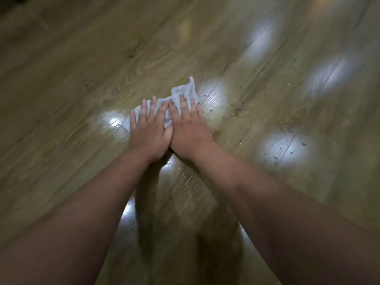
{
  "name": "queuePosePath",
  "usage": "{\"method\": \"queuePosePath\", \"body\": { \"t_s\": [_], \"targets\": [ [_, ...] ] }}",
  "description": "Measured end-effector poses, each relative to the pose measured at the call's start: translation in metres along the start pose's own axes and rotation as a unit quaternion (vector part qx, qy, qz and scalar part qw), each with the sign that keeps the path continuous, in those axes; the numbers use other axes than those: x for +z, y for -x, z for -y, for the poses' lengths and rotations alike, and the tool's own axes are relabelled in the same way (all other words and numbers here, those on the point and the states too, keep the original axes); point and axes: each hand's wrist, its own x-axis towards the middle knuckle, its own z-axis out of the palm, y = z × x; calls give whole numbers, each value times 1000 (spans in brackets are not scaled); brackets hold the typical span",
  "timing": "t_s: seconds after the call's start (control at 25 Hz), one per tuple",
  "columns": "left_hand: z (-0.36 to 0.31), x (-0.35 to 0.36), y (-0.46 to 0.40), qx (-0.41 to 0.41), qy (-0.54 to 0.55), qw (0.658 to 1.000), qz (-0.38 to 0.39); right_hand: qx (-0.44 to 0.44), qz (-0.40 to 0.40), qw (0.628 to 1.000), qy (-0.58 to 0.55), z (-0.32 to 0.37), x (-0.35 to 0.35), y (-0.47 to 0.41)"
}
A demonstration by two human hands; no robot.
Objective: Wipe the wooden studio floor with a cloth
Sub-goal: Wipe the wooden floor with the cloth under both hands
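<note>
A crumpled light grey cloth [186,90] lies on the wooden plank floor [82,68] in the middle of the view. My left hand [147,130] and my right hand [188,128] rest side by side on top of it, palms down and fingers spread flat, thumbs touching. Most of the cloth is hidden under the hands; a bunched corner sticks out beyond my right fingertips and an edge shows left of my left hand. Both forearms reach in from the bottom corners.
Small water droplets and specks [234,112] dot the planks to the right of the cloth, with more around [287,151]. Bright light patches reflect off the shiny floor [329,75]. A dark shape sits at the top left corner [12,1].
</note>
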Motion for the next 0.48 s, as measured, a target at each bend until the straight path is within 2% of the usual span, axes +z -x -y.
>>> {"method": "queuePosePath", "body": {
  "t_s": [0.32, 0.48],
  "targets": [
    [-122, 50, 138, 34, 0, 996, 81, 61, 17, 998, -15, -73, 10, 186],
    [-127, 59, 162, 87, -37, 990, 105, 100, 36, 994, -38, -74, 11, 229]
  ]
}}
